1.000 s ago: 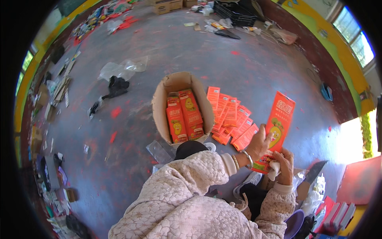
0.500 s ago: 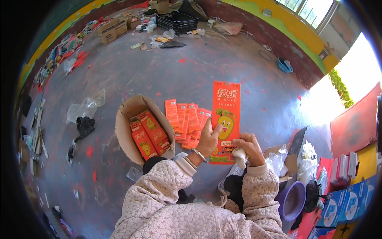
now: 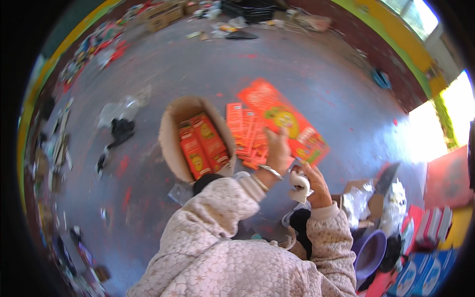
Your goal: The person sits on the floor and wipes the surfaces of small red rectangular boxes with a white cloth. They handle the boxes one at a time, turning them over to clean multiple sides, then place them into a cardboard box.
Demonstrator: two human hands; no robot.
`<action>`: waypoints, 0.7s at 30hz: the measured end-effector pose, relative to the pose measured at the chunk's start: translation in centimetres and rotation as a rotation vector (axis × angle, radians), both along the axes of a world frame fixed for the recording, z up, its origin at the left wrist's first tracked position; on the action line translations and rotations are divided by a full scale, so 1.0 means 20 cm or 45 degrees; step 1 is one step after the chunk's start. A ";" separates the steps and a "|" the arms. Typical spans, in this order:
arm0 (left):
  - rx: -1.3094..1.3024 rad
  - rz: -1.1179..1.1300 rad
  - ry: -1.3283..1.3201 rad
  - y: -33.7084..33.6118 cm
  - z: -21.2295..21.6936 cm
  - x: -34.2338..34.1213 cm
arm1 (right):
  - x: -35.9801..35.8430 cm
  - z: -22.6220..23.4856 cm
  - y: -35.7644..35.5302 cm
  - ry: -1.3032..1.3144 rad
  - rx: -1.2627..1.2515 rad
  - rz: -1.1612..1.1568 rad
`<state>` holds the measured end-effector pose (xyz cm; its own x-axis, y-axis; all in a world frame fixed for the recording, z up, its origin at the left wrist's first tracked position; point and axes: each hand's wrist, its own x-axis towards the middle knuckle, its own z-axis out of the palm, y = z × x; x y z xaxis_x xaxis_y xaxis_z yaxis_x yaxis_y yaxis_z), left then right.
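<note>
Orange packet: long, flat and rectangular, bright orange, with pale lettering toward its far end and a yellow cartoon fruit near its middle; blur softens the print, so we cannot make out the finer detail.
Packet's place: raised in front of us, slanting from upper left to lower right, beside the packet fan in our view.
Left hand: closed on the packet's near left edge; a bangle circles the wrist.
Right hand: bent just below the packet's near end, a white wad at its thumb side; whether it grips the wad or touches the packet, we cannot tell.
Packet's edges: the far left part overlaps the fan as we look down, while the right long edge faces the floor.
Floor room: grey with red smears, it stretches from beyond the packet to the maroon wall.
Cardboard box: open-topped, just left of the fan; we see orange boxes with yellow fruit prints side by side inside.
Purple basin: tilted beside our right sleeve.
Black crate: at the far side, partly cut off.
</note>
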<state>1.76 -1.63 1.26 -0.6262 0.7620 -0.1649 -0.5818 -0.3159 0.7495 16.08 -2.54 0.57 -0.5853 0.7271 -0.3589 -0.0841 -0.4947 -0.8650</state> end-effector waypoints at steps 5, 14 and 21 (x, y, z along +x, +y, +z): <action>0.043 -0.022 0.311 0.03 -0.14 0.08 | -0.12 -0.12 0.01 0.141 -0.220 -0.610; 0.123 -0.450 -0.236 -0.16 0.01 -0.11 | 0.32 0.00 0.32 0.087 0.594 -0.579; -0.007 -0.861 0.193 -0.31 0.14 -0.50 | 0.50 0.06 0.24 -0.352 1.590 -0.410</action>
